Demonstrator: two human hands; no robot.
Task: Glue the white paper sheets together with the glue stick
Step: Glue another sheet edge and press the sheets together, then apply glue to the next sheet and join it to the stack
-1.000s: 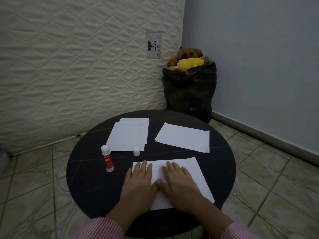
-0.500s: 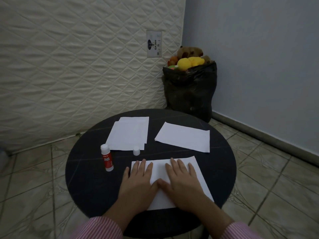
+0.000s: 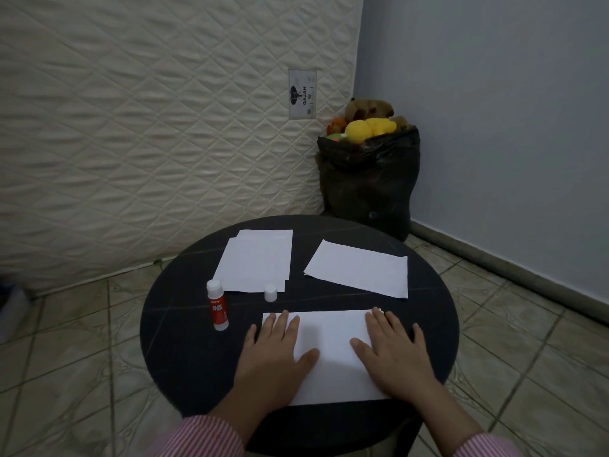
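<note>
A white paper sheet (image 3: 331,354) lies at the near side of the round black table (image 3: 178,341). My left hand (image 3: 275,352) lies flat with straight fingers on its left edge. My right hand (image 3: 393,352) lies flat on its right edge. The red glue stick (image 3: 217,305) stands upright to the left of the sheet, and its white cap (image 3: 270,292) stands apart near the stack. A stack of white sheets (image 3: 257,260) lies at the far left of the table. One more white sheet (image 3: 359,268) lies at the far right.
A quilted mattress (image 3: 148,127) leans against the wall behind the table. A black bag (image 3: 369,183) full of plush toys stands in the corner by the blue-grey wall. Tiled floor surrounds the table.
Both hands have slid apart from the middle of the near sheet to its left and right edges, staying flat on it. The glue stick, cap and other sheets have not moved.
</note>
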